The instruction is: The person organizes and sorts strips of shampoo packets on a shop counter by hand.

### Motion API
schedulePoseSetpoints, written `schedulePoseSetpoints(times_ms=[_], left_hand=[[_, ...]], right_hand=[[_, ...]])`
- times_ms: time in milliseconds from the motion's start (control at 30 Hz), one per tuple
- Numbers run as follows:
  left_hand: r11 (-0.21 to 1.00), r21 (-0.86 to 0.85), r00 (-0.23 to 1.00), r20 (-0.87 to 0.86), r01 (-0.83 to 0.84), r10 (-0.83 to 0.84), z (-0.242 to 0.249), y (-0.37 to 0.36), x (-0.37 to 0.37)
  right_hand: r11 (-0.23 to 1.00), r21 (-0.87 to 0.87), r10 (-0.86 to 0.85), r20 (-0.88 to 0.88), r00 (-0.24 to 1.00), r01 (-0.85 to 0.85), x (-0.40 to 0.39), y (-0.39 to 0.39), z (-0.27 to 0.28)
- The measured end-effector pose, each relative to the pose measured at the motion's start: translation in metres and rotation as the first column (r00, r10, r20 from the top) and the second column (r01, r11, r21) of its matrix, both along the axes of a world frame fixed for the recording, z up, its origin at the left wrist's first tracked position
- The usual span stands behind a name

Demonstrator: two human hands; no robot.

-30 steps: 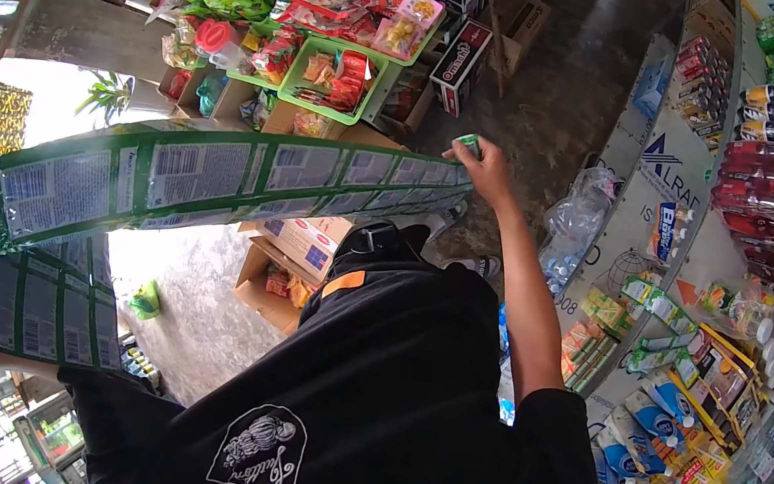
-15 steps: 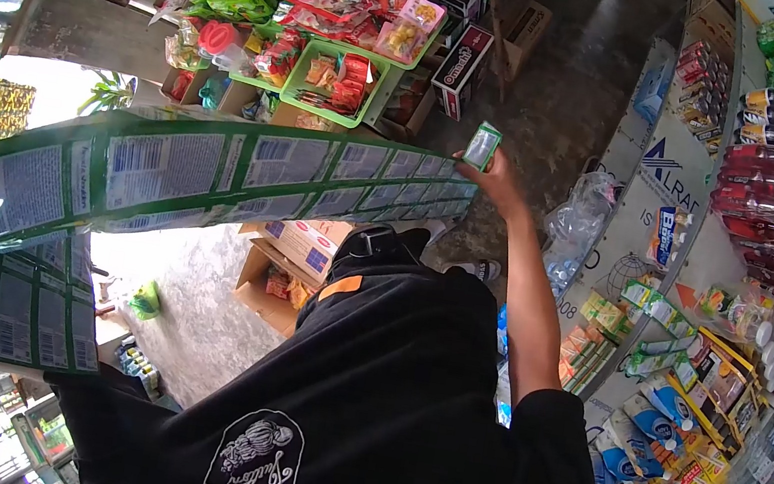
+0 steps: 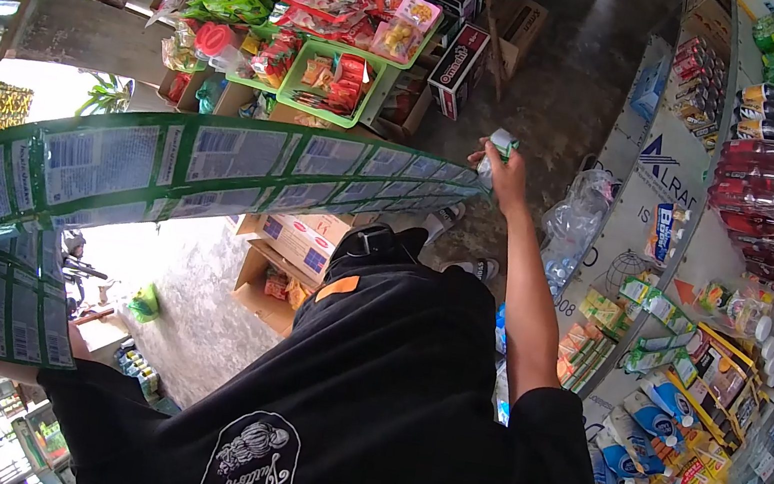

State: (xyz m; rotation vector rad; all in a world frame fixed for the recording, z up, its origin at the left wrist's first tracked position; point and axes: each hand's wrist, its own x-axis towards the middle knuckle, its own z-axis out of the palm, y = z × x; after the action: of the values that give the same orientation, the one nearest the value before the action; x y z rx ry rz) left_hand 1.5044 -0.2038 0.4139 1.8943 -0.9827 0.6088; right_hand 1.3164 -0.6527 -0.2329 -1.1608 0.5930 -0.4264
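Observation:
A long strip of joined green-and-silver sachets (image 3: 240,150) runs across the left half of the view, barcodes and print facing up. My right hand (image 3: 504,174) is closed around its far end, with a folded piece of the strip between the fingers. On the far left the strip bends down and hangs in several rows over my left forearm. My left hand is hidden behind the sachets; only part of the arm shows below them.
Green trays (image 3: 331,81) of snack packets stand ahead, beside an Omachi box (image 3: 458,69). An open carton (image 3: 274,285) sits on the floor. Shelves at the right hold red bottles (image 3: 753,199) and milk packs (image 3: 664,413). A clear plastic bag (image 3: 576,211) lies nearby.
My right hand has moved slightly right and turned, and the end piece it holds is now folded. The strip has shifted, its left part hanging a little further left.

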Motion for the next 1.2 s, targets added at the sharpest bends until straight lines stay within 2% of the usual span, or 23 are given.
schedulePoseSetpoints(times_ms=[100,200,300,400,500,600,700,800,1000,1100,1133,1200], left_hand=[[1.0,-0.002,1.0,0.003,0.002,-0.002,0.002,0.001,0.001],[1.0,-0.001,1.0,0.01,0.002,-0.002,0.005,0.001,0.001],[1.0,0.0,1.0,0.019,0.006,-0.006,0.01,0.001,0.0],[1.0,-0.001,1.0,0.028,0.012,-0.012,0.015,0.001,-0.001],[1.0,0.001,0.999,0.033,0.013,-0.013,0.019,0.002,0.0],[1.0,-0.004,0.999,0.035,0.02,-0.02,0.023,0.002,0.001],[1.0,-0.005,0.999,0.043,0.027,-0.027,0.029,0.001,0.003],[0.999,-0.006,0.998,0.048,0.037,-0.036,0.033,0.001,0.004],[0.999,-0.006,0.996,0.069,0.05,-0.05,0.05,0.0,0.004],[0.998,-0.005,0.995,0.08,0.06,-0.059,0.058,-0.001,0.005],[0.998,-0.004,0.995,0.082,0.062,-0.062,0.061,-0.001,0.005],[0.998,-0.006,0.994,0.089,0.065,-0.064,0.067,-0.002,0.005]], right_hand=[[0.994,0.055,-0.091,-0.03,0.995,0.092,0.0,-0.009,-0.014],[0.993,-0.024,-0.117,-0.14,0.983,0.114,0.0,-0.017,-0.014],[0.993,0.043,-0.103,-0.117,0.988,0.109,-0.001,-0.026,-0.008],[0.995,0.0,-0.102,0.027,0.994,0.102,-0.003,-0.031,0.003],[0.995,-0.03,-0.093,0.071,0.993,0.096,0.0,-0.036,-0.004],[0.982,0.08,-0.173,0.052,0.984,0.169,0.004,-0.039,-0.032],[0.908,0.269,-0.318,-0.052,0.947,0.32,0.003,-0.049,-0.051],[0.867,0.392,-0.305,-0.075,0.95,0.309,-0.006,-0.068,-0.078],[0.917,0.367,-0.16,-0.019,0.987,0.155,-0.015,-0.054,-0.021],[1.0,0.023,0.013,0.052,0.999,-0.015,-0.018,-0.034,-0.01],[0.989,-0.087,0.118,0.014,0.993,-0.117,-0.017,-0.036,-0.013],[0.967,-0.199,0.167,0.008,0.986,-0.162,-0.013,-0.031,-0.02]])
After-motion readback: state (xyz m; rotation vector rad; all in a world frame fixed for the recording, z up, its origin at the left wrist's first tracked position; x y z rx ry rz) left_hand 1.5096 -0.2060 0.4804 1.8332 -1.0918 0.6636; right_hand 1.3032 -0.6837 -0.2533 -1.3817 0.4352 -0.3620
